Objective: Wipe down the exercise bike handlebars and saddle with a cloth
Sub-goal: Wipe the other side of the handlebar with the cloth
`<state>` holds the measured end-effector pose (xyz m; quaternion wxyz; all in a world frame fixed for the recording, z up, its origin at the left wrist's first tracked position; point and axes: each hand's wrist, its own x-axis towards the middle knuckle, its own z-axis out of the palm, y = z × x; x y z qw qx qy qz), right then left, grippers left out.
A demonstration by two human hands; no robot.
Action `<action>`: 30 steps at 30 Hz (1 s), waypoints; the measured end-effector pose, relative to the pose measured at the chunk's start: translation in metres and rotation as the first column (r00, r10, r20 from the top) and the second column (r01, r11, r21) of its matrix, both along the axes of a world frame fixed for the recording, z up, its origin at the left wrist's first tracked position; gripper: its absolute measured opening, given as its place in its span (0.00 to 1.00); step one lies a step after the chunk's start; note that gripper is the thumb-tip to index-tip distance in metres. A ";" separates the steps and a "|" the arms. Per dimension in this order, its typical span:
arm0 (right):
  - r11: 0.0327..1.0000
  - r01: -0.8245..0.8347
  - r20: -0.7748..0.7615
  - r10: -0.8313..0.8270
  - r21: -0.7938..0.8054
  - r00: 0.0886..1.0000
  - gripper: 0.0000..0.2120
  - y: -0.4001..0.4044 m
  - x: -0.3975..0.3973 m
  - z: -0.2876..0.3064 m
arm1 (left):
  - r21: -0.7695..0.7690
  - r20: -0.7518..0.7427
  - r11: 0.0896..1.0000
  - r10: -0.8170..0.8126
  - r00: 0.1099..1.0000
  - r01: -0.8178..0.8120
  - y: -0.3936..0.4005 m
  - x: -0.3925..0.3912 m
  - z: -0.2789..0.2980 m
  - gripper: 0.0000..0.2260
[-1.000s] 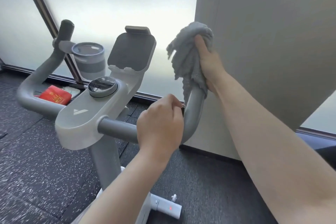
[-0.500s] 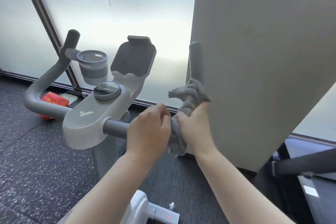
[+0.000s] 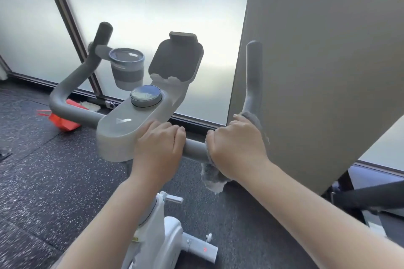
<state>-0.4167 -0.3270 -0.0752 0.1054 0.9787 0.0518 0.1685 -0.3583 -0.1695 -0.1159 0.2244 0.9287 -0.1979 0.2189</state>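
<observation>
The right hand (image 3: 237,148) grips the grey cloth (image 3: 213,179), fingers curled round it and round the handlebar (image 3: 194,148) at the bend where the horizontal bar turns up into the right upright grip (image 3: 253,76). The cloth is wrapped about the bar under the palm; a loose end hangs below the hand. The left hand (image 3: 160,144) grips the bare horizontal bar just beside the console housing (image 3: 122,129), fingers curled over the top. A short length of bare bar separates the two hands.

The console carries a round dial (image 3: 146,95) and, behind it, a tilted device holder (image 3: 176,59). A cup (image 3: 127,70) sits in a ring bracket on the left handlebar arm (image 3: 72,85). A red object (image 3: 63,121) lies on the speckled floor (image 3: 43,181) beneath that arm. The saddle is out of view.
</observation>
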 end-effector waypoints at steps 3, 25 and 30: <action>0.986 -0.021 0.101 0.004 0.165 0.995 0.11 0.010 -0.006 -0.012 | -0.005 -0.049 0.998 -0.068 0.996 0.068 0.002 -0.001 0.000 0.23; 0.920 -0.387 0.197 0.368 0.068 0.909 0.22 -0.057 0.003 -0.011 | -0.256 0.174 0.961 -0.058 0.983 0.102 0.007 -0.011 -0.017 0.15; 0.948 -0.317 0.197 0.305 0.030 0.932 0.21 -0.029 -0.001 -0.015 | -0.272 0.184 0.959 -0.035 0.982 0.085 0.005 -0.011 -0.018 0.15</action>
